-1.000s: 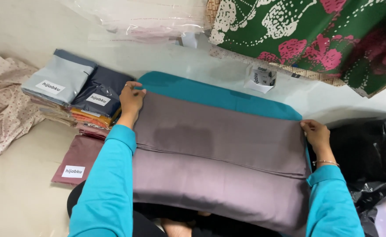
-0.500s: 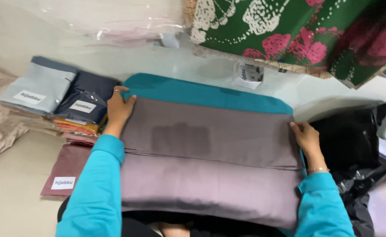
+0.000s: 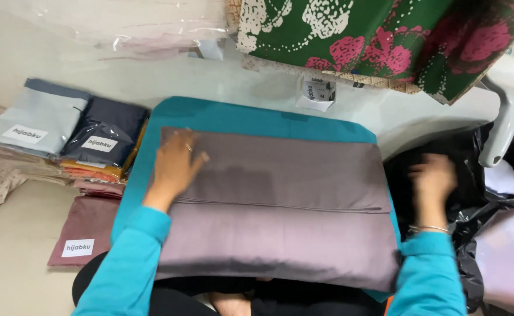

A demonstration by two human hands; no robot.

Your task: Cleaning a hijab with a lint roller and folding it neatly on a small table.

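Observation:
A folded mauve-grey cloth (image 3: 280, 199) lies on a teal board (image 3: 239, 114) across my lap. My left hand (image 3: 175, 164) rests flat on the cloth's left part, fingers spread, holding nothing. My right hand (image 3: 432, 178) is blurred, lifted off the cloth just past its right edge, over a black plastic bag (image 3: 467, 175). Its fingers look loosely apart and hold nothing. Both arms wear teal sleeves.
Stacks of packed folded cloths (image 3: 64, 134) with white labels sit at the left, a maroon pack (image 3: 84, 231) below them. A green and pink patterned fabric (image 3: 385, 41) hangs at the back. A white handle-like object (image 3: 505, 105) stands at the right, clear plastic bags (image 3: 152, 29) at the back.
Both hands let go of the cloth's far corners. My left hand slid inward onto the cloth; my right hand pulled away to the right, off the cloth.

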